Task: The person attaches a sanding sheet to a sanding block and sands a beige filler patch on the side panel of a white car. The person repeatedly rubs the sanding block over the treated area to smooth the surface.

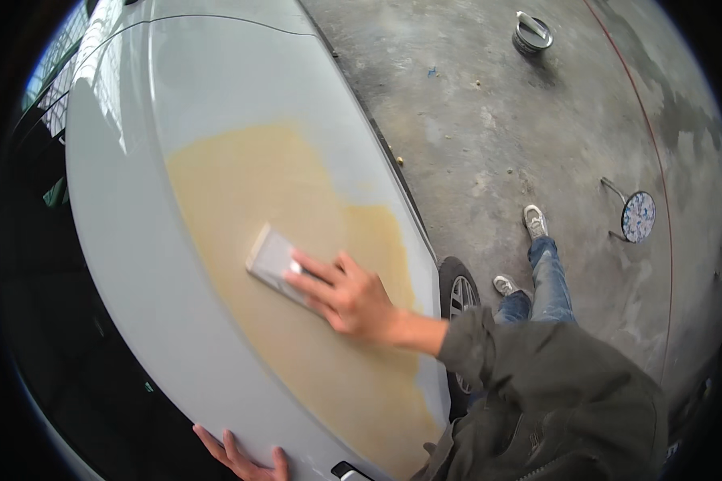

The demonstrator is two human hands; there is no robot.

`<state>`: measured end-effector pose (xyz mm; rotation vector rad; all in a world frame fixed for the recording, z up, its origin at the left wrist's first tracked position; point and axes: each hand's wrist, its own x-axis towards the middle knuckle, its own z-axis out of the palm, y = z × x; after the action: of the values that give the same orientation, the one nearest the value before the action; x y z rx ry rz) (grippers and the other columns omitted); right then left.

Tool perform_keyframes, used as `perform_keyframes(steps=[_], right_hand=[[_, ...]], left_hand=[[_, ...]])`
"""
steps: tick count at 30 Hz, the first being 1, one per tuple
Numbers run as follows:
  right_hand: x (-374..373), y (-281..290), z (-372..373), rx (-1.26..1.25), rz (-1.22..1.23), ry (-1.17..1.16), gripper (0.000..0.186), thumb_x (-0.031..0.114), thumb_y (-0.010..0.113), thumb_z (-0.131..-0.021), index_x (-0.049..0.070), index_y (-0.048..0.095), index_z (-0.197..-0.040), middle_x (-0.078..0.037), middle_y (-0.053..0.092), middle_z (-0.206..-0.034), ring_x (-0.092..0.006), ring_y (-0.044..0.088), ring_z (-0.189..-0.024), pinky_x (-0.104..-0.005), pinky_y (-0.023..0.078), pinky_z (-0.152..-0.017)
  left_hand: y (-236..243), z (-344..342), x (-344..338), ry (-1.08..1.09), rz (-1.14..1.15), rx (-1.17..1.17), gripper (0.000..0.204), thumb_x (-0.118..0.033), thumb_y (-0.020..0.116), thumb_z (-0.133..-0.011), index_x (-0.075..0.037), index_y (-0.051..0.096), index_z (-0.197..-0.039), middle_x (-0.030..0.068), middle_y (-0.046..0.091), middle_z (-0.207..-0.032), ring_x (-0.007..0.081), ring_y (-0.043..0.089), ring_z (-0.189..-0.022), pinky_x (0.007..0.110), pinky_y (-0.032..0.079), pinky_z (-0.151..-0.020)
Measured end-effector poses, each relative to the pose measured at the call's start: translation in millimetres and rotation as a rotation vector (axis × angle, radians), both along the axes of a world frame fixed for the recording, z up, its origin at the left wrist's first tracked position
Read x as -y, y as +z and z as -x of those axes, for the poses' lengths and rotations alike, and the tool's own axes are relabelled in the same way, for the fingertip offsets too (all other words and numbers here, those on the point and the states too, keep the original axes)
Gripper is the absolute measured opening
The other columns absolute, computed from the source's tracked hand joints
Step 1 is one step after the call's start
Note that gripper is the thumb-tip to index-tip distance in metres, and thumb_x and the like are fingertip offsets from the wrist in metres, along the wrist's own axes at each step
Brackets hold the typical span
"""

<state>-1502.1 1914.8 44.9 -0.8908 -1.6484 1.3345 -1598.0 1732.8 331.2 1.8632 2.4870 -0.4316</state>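
My right hand (353, 301) is closed around a flat, pale grey sanding block (275, 255), its fingers near a small white knob on top. The block lies on a tan, filler-coloured patch (257, 176) on the light grey car panel (217, 72). The hand and block are slightly smeared by motion. At the lower edge, my left hand (245, 461) rests flat on the panel's rim, fingers spread, holding nothing. Its wrist is cut off by the frame. A door handle (351, 471) shows just right of it.
Dark car window glass (72, 321) borders the panel on the left. A wheel (460, 297) sits under its right edge, beside my legs (549, 280). On the concrete floor stand a round stool (638, 216) and a tin (532, 38) with a white object on top. A red line crosses the floor.
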Motion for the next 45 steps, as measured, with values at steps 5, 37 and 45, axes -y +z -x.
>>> perform_keyframes(steps=[5,37,45], right_hand=[[-103.1,-39.2,37.6,0.003,0.086,-0.138,0.045,0.018,0.063,-0.088,0.021,0.059,-0.133,0.000,0.054,-0.142,-0.0283,0.058,-0.091,-0.0368,0.054,-0.078],[39.5,-56.4,-6.8,-0.002,0.121,0.010,0.043,0.016,0.066,-0.085,0.021,0.065,-0.127,0.002,0.052,-0.144,-0.0271,0.057,-0.090,-0.0328,0.056,-0.063],[-0.6,-45.8,2.7,0.042,0.200,-0.060,0.047,0.016,0.065,-0.086,0.021,0.060,-0.132,0.002,0.054,-0.141,-0.0288,0.056,-0.089,-0.0380,0.055,-0.074]], left_hand=[[-2.5,-0.2,-6.2,0.024,-0.042,-0.004,0.081,-0.045,0.063,-0.085,-0.007,0.034,-0.150,0.0261,0.016,-0.160,0.0435,0.022,-0.147,0.056,0.023,-0.115],[2.1,3.7,1.0,0.020,0.069,0.000,0.084,-0.040,0.071,-0.085,-0.005,0.029,-0.149,0.0327,0.008,-0.157,0.0528,0.018,-0.143,0.067,0.030,-0.108],[0.4,3.3,-2.4,0.072,0.018,0.090,0.084,-0.038,0.071,-0.084,-0.007,0.029,-0.150,0.0298,0.007,-0.159,0.0516,0.016,-0.144,0.067,0.028,-0.109]])
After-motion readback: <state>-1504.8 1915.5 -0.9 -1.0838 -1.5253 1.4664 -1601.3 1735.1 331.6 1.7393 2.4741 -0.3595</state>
